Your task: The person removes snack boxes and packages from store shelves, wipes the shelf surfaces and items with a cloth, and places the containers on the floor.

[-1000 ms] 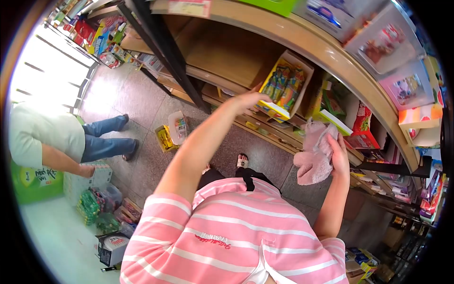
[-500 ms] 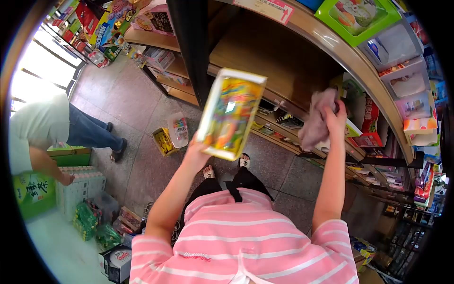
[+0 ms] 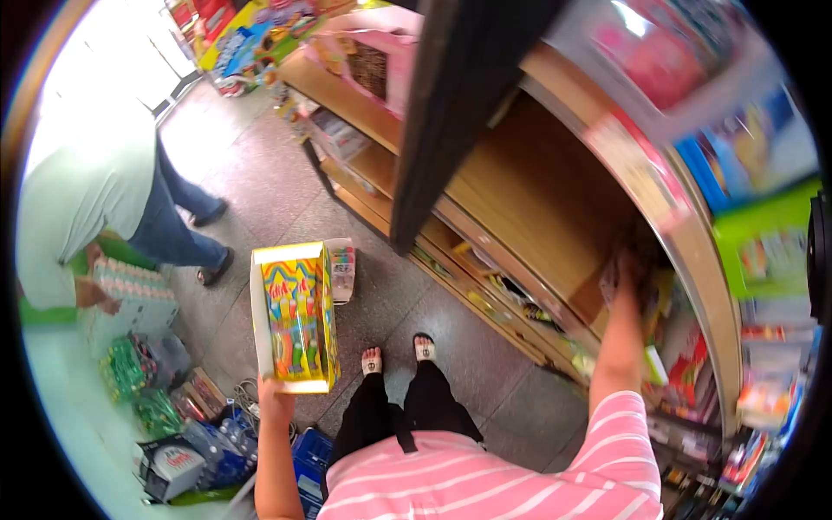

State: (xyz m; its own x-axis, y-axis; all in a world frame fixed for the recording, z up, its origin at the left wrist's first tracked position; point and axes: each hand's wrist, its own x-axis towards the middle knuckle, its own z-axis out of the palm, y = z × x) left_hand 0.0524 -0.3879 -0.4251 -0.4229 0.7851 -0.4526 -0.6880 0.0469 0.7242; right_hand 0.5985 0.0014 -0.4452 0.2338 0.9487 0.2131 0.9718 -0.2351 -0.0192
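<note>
A yellow box of colourful packets [image 3: 295, 316] is gripped at its lower left corner by my left hand [image 3: 276, 400], out over the floor. My right hand [image 3: 626, 270] reaches into the wooden shelf [image 3: 546, 199], closed around a greyish-pink cloth [image 3: 610, 282] that is partly hidden and blurred. Behind the yellow box, a clear tub of small items [image 3: 343, 270] stands on the floor.
At the left a person in a pale shirt [image 3: 95, 199] holds a light green carton [image 3: 134, 299]. A dark shelf post [image 3: 459, 113] rises between two shelf units. Bottles and bags [image 3: 152, 390] lie at lower left. Packaged goods [image 3: 754, 251] line the right.
The yellow box came out of the shelf in my left hand and moved left and down over the floor. My right hand went deeper into the shelf with the cloth. The view shifted left.
</note>
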